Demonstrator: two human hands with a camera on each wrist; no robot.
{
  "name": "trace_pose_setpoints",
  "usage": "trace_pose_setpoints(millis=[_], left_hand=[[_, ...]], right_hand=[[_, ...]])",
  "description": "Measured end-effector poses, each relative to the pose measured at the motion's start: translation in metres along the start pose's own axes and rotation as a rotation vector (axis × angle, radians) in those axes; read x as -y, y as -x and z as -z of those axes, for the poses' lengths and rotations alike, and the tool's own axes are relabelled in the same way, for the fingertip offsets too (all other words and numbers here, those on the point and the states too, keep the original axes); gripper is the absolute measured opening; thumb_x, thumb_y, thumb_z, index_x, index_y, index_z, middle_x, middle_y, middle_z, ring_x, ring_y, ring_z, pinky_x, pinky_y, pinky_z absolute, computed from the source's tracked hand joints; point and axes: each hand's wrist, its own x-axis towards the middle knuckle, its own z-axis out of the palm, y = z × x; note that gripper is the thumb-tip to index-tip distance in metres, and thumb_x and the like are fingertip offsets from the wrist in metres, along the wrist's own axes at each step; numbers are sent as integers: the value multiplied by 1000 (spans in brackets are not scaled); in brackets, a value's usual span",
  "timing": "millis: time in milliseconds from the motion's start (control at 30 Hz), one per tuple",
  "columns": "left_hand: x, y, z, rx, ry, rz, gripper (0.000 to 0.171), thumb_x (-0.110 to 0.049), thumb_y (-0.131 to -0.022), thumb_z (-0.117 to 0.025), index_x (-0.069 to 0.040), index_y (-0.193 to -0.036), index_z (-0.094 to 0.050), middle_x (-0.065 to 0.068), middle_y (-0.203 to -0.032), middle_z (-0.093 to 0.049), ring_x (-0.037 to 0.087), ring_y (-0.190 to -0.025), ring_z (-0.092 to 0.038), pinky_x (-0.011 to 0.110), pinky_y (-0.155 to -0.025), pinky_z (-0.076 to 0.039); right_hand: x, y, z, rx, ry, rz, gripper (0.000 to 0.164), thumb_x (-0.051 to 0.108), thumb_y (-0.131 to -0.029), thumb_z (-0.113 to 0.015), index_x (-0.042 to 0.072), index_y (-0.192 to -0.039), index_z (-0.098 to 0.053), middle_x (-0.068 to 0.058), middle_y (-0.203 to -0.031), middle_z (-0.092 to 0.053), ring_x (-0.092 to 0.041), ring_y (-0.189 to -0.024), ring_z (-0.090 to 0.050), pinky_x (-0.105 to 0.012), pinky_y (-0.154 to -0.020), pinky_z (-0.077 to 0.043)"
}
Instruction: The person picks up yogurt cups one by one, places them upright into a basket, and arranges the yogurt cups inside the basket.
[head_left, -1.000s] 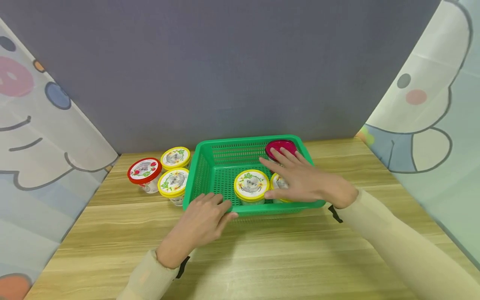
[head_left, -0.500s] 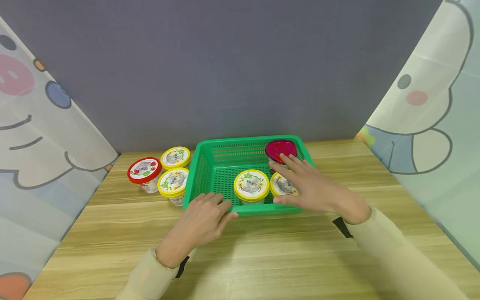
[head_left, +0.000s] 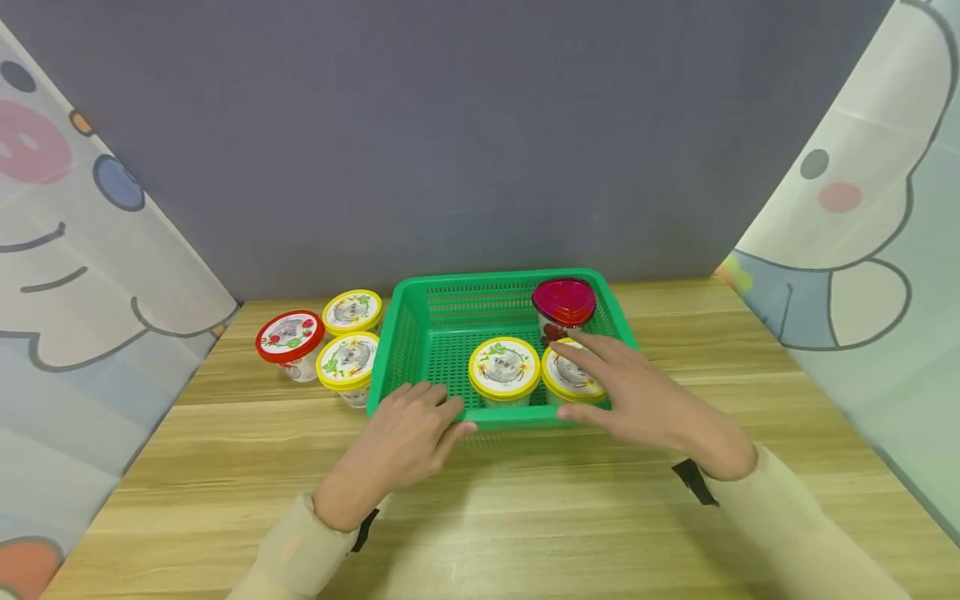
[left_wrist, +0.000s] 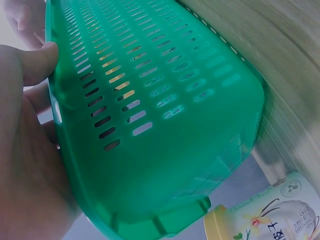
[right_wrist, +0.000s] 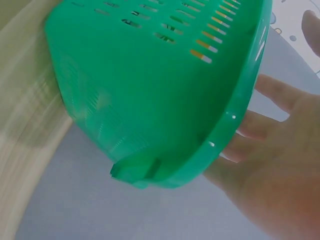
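A green plastic basket [head_left: 382, 358] stands on the wooden table. My left hand [head_left: 411, 440] grips its near rim toward the left, thumb outside the wall and fingers over the edge. Inside, two yellow-lidded tubs [head_left: 504, 371] stand side by side along the near wall. A tub with a glossy magenta lid [head_left: 564, 302] fills the far right corner. Above the near right corner, my right hand [head_left: 645, 398] spreads its fingers over the right yellow-lidded tub [head_left: 573, 373], partly covering it. Nothing is held in that hand; the right wrist view shows its fingers beyond the basket rim [right_wrist: 235, 117].
Left of the basket stand a red-lidded tub [head_left: 291, 335] and two yellow-lidded tubs [head_left: 348, 360], the nearer one close to the basket wall. A grey panel [head_left: 480, 142] rises behind the table [head_left: 525, 517]. Cartoon-printed sheets [head_left: 847, 217] flank both sides.
My right hand has drawn back toward me and slightly right, uncovering the magenta-lidded tub and more of the right yellow-lidded tub. The left hand has kept its grip on the basket rim.
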Motion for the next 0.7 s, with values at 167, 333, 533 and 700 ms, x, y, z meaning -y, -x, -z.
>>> trace_pose_setpoints(millis=[167,333,533,700], left_hand=[[0,0,0,-2,2,-1,25,-38,-97,-68,-17,-85,-63,-5,-72,-45,16,-66,-42,29,-61,-37],[0,0,1,-2,4,3,25,-38,-97,-68,-17,-85,-62,-5,-72,-45,16,-65,-42,29,-61,-37],[0,0,1,1,2,5,25,-38,-97,-68,-17,-85,-62,-5,-72,-45,16,-65,-42,29,-61,-37],[0,0,1,4,0,4,25,-38,-97,-68,-16,-87,-64,-6,-72,-45,16,-65,-42,29,-61,-37]], right_hand=[[0,7,-2,-36,-5,-2,76,60,-92,-67,20,-153,-45,-12,-153,-42,-35,-139,-41,-60,-107,-38],[0,10,-7,-137,34,89,68,47,-89,-76,16,-146,-55,-8,-135,-55,-28,-122,-53,-51,-97,-48],[-1,11,-14,-231,74,147,54,45,-88,-78,12,-129,-66,-1,-119,-61,-23,-109,-58,-46,-90,-50],[-1,12,-17,-257,105,134,48,46,-86,-79,11,-117,-69,0,-108,-64,-19,-96,-61,-43,-82,-52]])
